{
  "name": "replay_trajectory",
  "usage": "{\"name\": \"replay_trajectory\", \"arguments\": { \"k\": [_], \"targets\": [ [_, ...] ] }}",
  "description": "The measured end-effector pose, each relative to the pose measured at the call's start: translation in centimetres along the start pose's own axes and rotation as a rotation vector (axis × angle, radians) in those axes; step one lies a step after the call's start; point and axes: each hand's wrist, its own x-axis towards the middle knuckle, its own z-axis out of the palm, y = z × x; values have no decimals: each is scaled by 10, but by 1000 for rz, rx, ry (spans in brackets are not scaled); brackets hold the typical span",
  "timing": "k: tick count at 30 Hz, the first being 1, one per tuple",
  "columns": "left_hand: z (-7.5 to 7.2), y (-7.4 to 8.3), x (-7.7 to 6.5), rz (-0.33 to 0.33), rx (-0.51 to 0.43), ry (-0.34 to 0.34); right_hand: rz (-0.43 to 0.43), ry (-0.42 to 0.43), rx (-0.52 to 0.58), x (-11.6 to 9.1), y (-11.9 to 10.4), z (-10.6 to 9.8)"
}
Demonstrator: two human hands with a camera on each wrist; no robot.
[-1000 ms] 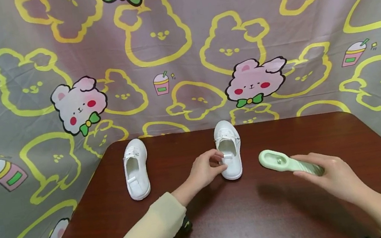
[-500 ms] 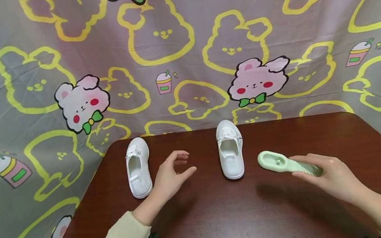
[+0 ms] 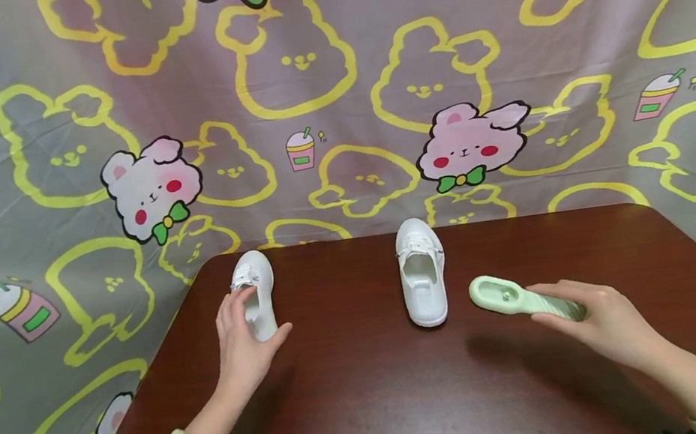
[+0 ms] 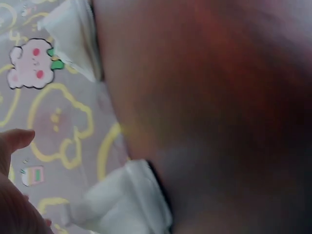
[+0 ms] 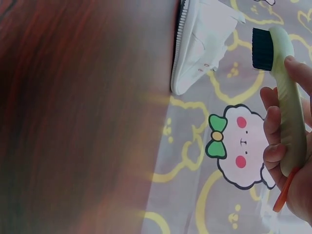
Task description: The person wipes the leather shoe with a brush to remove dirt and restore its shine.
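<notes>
Two white lace-up shoes stand upright on the table, toes toward the back. My left hand (image 3: 242, 347), thumb spread from the fingers, overlaps the heel and side of the left shoe (image 3: 265, 313) in the head view, with nothing in its grasp. In the left wrist view that shoe (image 4: 126, 202) is blurred. The other shoe (image 3: 426, 303) stands near the middle. To its right my right hand (image 3: 617, 318) grips a pale green scrubbing brush (image 3: 497, 295) by the handle, above the table. Dark bristles (image 5: 263, 49) and an orange loop (image 5: 286, 190) show in the right wrist view.
The dark brown table (image 3: 378, 409) has rounded back corners. A grey cloth (image 3: 334, 128) with yellow outlines and pink cartoon animals hangs behind it and along its sides.
My left hand has left the middle shoe and moved left across the table to the left shoe. My right hand keeps holding the brush in nearly the same place.
</notes>
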Motion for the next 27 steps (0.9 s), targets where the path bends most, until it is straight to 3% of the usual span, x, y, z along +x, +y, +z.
{"name": "replay_trajectory", "arguments": {
  "k": [5, 10, 14, 19, 27],
  "targets": [
    [-3, -16, -4, -164, -8, -15, -6, 5, -4, -2, 2, 0],
    [1, -25, -9, -261, -28, -123, -4, 8, -10, -2, 3, 0],
    [6, -28, -10, -278, -29, -173, 1, 5, -16, -3, 3, 0],
    [10, -31, -9, -277, -10, -147, 6, 8, -24, -2, 3, -1],
    [16, -38, -8, -340, -16, -108, 7, 11, -25, -4, 3, -3]
  ]
}}
